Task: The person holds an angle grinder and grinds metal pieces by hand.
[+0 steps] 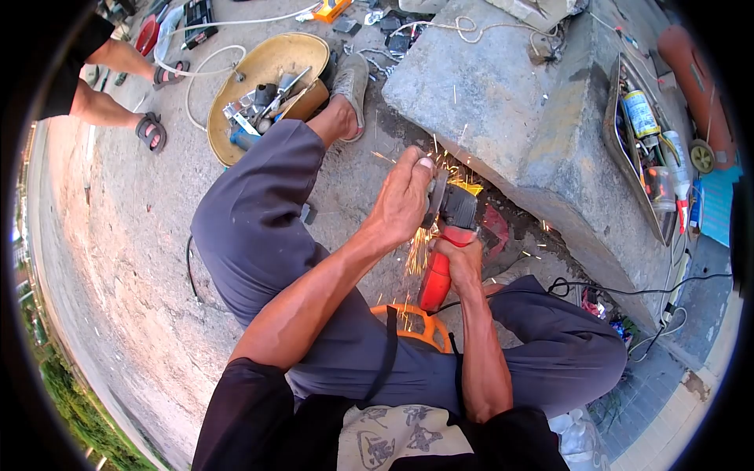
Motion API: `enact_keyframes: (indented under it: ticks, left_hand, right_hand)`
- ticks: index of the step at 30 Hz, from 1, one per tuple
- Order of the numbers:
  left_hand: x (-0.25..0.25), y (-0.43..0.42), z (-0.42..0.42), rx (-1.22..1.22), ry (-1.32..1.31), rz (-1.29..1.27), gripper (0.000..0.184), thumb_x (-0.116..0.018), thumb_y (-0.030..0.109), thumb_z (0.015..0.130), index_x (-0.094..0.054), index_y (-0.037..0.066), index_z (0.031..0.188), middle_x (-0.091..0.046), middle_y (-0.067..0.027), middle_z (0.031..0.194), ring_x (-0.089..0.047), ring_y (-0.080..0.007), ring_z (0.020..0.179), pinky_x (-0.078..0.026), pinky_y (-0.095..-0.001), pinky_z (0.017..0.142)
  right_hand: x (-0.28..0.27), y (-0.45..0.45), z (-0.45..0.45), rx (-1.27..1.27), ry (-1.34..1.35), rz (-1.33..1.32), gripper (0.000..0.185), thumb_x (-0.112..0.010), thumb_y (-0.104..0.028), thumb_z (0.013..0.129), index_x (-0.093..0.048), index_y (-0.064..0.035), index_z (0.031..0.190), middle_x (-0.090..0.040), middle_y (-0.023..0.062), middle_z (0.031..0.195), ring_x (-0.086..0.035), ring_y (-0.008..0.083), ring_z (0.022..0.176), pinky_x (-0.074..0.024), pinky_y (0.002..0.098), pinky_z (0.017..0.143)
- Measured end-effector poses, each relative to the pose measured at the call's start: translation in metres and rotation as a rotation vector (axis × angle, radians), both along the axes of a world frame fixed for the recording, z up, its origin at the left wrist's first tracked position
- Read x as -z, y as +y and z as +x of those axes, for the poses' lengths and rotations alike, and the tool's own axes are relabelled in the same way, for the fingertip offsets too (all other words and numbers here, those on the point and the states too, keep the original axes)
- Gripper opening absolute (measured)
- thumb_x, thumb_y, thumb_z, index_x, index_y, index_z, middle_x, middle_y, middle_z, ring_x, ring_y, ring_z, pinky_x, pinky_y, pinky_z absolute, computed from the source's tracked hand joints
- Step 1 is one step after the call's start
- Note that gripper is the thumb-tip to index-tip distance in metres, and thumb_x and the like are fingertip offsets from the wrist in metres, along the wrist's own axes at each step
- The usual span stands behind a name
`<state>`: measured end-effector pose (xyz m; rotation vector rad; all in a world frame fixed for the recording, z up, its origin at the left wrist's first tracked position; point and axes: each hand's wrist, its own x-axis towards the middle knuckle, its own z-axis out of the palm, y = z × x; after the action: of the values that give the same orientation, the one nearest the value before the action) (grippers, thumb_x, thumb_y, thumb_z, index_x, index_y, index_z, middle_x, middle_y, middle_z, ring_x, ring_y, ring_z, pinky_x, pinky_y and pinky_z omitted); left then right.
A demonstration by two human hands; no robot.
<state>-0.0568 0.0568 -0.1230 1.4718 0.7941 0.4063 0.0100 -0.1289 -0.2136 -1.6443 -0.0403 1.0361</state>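
Observation:
My right hand [465, 263] is wrapped round the red body of an angle grinder [437, 279], whose black head points up and away from me. Beside the grinder's disc [437, 196], my left hand [402, 196] has its fingers pressed together round a small part that the hand mostly hides. Sparks spray from the disc, both downward and towards the concrete block. A yellow piece [471, 188] shows just past the grinder head. Below the grinder, between my legs, lies an orange plastic frame [416, 323].
A large concrete block [471, 94] stands close in front. At the left, a yellow basin [302, 49] holds metal parts and tools. Another person's legs [118, 110] show at far left. A tray [624, 149] with spray cans is at right; a black cord [660, 291] crosses there.

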Motion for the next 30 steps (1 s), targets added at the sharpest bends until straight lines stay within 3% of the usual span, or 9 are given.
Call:
enact_keyframes:
  ticks: [10, 19, 30]
  left_hand:
    - [0.002, -0.001, 0.000, -0.005, -0.012, 0.018, 0.029, -0.043, 0.024, 0.109, -0.053, -0.002, 0.105, -0.054, -0.0122, 0.090, -0.048, -0.0185, 0.090, -0.043, -0.0368, 0.086]
    - [0.003, -0.002, -0.001, -0.005, -0.009, 0.008, 0.030, -0.041, 0.025, 0.110, -0.054, -0.002, 0.107, -0.057, -0.0122, 0.092, -0.049, -0.0183, 0.091, -0.044, -0.0359, 0.087]
    - [0.003, -0.001, -0.001, 0.004, 0.002, 0.003, 0.031, -0.040, 0.024, 0.110, -0.055, -0.002, 0.106, -0.059, -0.0124, 0.094, -0.051, -0.0186, 0.092, -0.044, -0.0358, 0.088]
  right_hand:
    - [-0.002, 0.001, -0.001, 0.004, -0.053, 0.001, 0.020, -0.075, 0.000, 0.074, -0.068, 0.0003, 0.092, -0.069, 0.0069, 0.082, -0.066, 0.0174, 0.070, -0.0542, 0.0334, 0.066]
    - [0.000, 0.001, -0.001, -0.002, -0.037, -0.004, 0.019, -0.076, -0.001, 0.074, -0.069, -0.0007, 0.092, -0.068, 0.0063, 0.081, -0.064, 0.0168, 0.065, -0.0529, 0.0329, 0.060]
    - [-0.003, 0.001, -0.001, -0.006, -0.061, -0.024, 0.019, -0.077, -0.001, 0.074, -0.069, -0.0009, 0.091, -0.068, 0.0050, 0.081, -0.066, 0.0163, 0.071, -0.0535, 0.0325, 0.066]
